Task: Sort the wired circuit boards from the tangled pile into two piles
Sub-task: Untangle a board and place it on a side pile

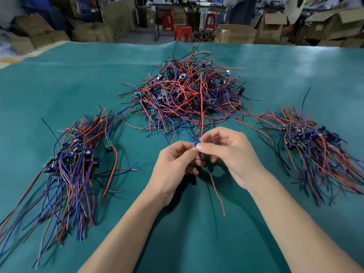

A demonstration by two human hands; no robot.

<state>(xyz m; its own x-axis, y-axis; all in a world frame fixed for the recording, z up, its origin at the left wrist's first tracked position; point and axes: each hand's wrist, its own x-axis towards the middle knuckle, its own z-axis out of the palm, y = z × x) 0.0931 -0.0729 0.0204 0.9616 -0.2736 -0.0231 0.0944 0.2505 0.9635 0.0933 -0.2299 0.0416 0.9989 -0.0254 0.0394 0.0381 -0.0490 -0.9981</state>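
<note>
A tangled pile (189,91) of small circuit boards with red, blue and black wires lies at the middle of the green mat. A sorted pile (72,164) lies at the left, and another sorted pile (311,142) at the right. My left hand (173,170) and my right hand (230,154) meet just in front of the tangled pile. Both pinch one small wired circuit board (195,144) between fingertips. Its red wire (217,192) hangs down toward me, and other wires run up toward the tangle. Most of the board is hidden by my fingers.
One loose green board (108,145) with a red wire lies just right of the left pile. The green mat (59,85) covers the whole table. Beyond the far edge stand red stools (183,33) and cardboard boxes (234,34).
</note>
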